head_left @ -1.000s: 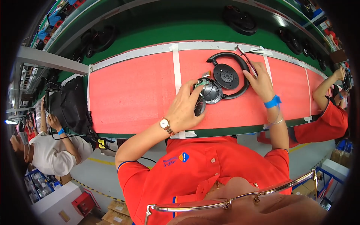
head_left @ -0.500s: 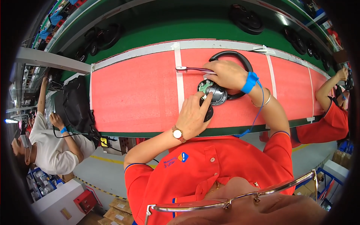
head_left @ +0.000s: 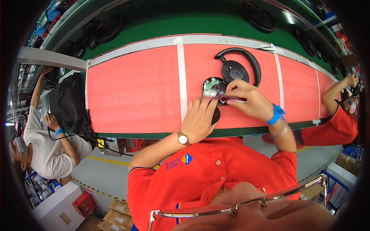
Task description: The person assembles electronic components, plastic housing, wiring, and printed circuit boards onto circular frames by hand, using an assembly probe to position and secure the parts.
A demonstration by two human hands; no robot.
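A black headphone with a curved headband point(head_left: 252, 63) lies on the pink work mat, one round ear cup point(head_left: 235, 71) within its arc. Nearer to me is an opened ear cup point(head_left: 220, 81), showing a green circuit board point(head_left: 211, 84). My left hand point(head_left: 197, 119) holds this cup's near edge, fingers stretched together against it. Pinched in my right hand point(head_left: 249, 101) is a toothbrush point(head_left: 236, 99) with a dark red handle; its pale head is blurred by motion over the cup. A small black disc point(head_left: 216, 114) shows partly beside my left fingers.
The pink mat point(head_left: 131, 92) is divided by white tape strips. Beyond it runs a green surface point(head_left: 181, 27) carrying more black headphones point(head_left: 259, 17). A black bag point(head_left: 71, 100) lies at the left. Co-workers sit on both sides, one in white point(head_left: 58, 146), one in red point(head_left: 327, 129).
My right hand has come down toward me, bringing the toothbrush head onto the opened cup. The headband and other ear cup are now uncovered. My left hand stays nearly in place.
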